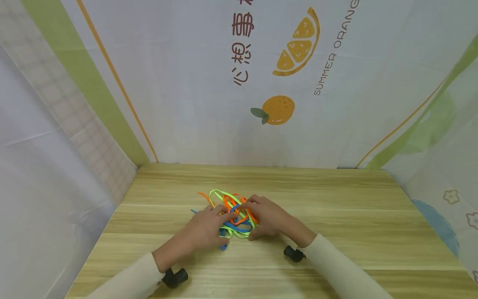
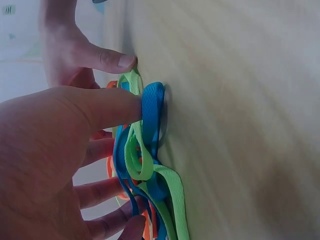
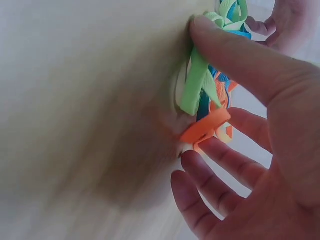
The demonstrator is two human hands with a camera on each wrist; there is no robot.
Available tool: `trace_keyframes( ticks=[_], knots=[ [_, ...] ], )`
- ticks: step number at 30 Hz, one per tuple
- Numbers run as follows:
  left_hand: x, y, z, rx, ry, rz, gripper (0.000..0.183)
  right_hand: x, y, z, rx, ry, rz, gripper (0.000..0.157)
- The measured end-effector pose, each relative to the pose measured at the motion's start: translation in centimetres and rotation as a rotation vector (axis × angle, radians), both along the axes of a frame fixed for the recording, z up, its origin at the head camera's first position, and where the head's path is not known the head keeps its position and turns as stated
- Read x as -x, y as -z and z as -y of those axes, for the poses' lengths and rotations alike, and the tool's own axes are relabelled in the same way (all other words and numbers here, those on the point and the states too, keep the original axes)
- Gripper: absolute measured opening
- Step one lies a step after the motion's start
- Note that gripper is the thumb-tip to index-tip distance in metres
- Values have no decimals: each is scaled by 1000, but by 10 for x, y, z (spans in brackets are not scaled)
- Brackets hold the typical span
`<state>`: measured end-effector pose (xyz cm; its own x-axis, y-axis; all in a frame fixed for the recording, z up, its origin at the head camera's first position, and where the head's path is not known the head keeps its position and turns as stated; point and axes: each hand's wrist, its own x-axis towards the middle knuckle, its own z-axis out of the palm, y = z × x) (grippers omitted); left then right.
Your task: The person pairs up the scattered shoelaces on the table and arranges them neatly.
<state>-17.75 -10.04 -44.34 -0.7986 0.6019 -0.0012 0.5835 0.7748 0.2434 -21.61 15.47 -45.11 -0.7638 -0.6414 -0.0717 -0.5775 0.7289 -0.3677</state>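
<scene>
A tangled heap of flat shoelaces (image 1: 239, 228) in orange, blue and neon green lies on the wooden table, between the two hands. My left hand (image 1: 201, 229) reaches over the heap's left side, fingers spread and lightly bent. In the left wrist view its thumb touches a blue lace (image 2: 152, 112), while a green lace (image 2: 173, 192) loops below. From the right comes my right hand (image 1: 269, 216), its fingers and thumb apart around that edge. The right wrist view shows its thumb at a green lace (image 3: 194, 89) and its fingers beside an orange lace (image 3: 207, 125).
The wood-grained table (image 1: 336, 207) extends around the heap on all sides. A white printed curtain (image 1: 194, 91) hangs along its back edge, with more fabric at both sides. Black wrist cameras (image 1: 175, 278) sit under both cream sleeves (image 1: 343, 268).
</scene>
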Motion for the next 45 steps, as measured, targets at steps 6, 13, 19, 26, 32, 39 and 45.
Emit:
trace_keyframes(
  ticks=[6,13,19,26,32,39,45],
  knots=[
    [-16,-1,-10,-17,64,-7,64,-19,2,-20,31,-45,-37,80],
    [-32,1,-24,-16,126,-13,66,-41,9,-46,89,-82,-57,77],
    [-46,2,-32,-27,200,20,66,-64,0,-62,46,-62,-34,77],
    [-62,2,-41,-59,277,31,64,-88,0,-80,68,-98,-50,76],
    [-74,2,-46,-45,329,-5,64,-104,-1,-92,86,-108,-41,76],
    [-80,-1,-49,-16,358,11,59,-110,2,-103,158,-148,-68,75],
    [-80,-4,-48,-68,324,28,52,-109,3,-106,214,-140,-108,52]
  ],
)
